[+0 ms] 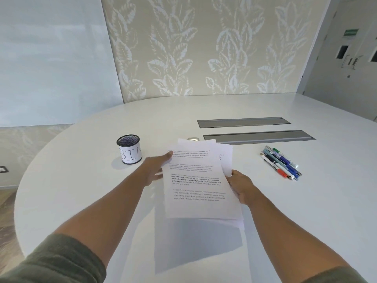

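A loose stack of printed white paper sheets (197,180) is held above the white round table (81,190), casting a shadow below it. My right hand (241,186) grips the stack at its right edge, thumb on top. My left hand (156,170) reaches to the stack's left edge with fingers straight; the thumb tip touches the top sheet and the other fingers are hidden behind the paper. The sheets are fanned a little, with a second sheet showing at the upper right.
A black mesh cup labelled "BIN" (129,150) stands left of the papers. Several markers and pens (280,163) lie together at the right. Two grey cable hatches (259,136) are set into the table behind the papers. A patterned wall panel stands beyond the table.
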Demonstrator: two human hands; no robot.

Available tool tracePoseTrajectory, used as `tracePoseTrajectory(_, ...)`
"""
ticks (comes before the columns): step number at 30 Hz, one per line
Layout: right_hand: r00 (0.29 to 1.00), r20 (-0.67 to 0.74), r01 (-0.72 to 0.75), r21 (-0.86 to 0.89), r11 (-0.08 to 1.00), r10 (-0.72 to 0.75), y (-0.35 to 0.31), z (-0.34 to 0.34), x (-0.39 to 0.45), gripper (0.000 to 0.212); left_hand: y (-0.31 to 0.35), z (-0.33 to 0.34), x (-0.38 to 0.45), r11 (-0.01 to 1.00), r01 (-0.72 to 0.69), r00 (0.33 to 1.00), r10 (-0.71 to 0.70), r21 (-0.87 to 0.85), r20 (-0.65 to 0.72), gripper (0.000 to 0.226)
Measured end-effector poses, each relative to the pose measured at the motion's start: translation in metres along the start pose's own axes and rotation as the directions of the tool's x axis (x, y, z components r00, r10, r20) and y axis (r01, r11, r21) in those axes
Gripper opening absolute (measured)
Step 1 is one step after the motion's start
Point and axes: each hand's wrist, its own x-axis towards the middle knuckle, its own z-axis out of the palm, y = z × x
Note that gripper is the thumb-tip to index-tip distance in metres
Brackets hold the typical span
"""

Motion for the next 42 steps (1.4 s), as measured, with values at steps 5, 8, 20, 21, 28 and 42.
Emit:
tracePoseTrajectory(5,0.998,-0.029,0.049,0.043,0.998,-0.047,-0.002,0.005,-0.001,0.018,-0.008,0.005,-0.005,0.993,0.013,0.980,-0.036,0.120,0.198,0.043)
tracePoseTrajectory(8,0.996,0.002,0.087,0.087,0.992,-0.087,-0.006,0.009,-0.004,0.017,-0.007,0.013,-0.005,0.991,-0.036,0.987,0.014,0.132,0.159,0.038)
tracePoseTrajectory(20,0.926,0.033,0.379,-0.080,0.922,-0.377,-0.048,0.024,-0.007,0.022,0.018,0.026,-0.009,0.956,-0.287,0.958,0.287,-0.059,-0.013,0.032)
tracePoseTrajectory(21,0.911,0.012,0.411,-0.074,0.909,-0.412,-0.053,0.026,-0.007,0.023,0.024,0.027,-0.011,0.944,-0.321,0.947,0.320,-0.074,-0.025,0.031)
tracePoseTrajectory(28,0.830,-0.115,0.555,0.078,0.828,-0.546,-0.082,0.042,-0.008,0.022,0.065,0.038,-0.027,0.803,-0.581,0.813,0.579,-0.133,-0.061,0.037)
tracePoseTrajectory(42,0.836,-0.091,0.536,-0.085,0.840,-0.542,-0.047,0.038,-0.009,0.021,0.028,0.035,-0.018,0.837,-0.547,0.836,0.546,-0.007,0.054,0.039)
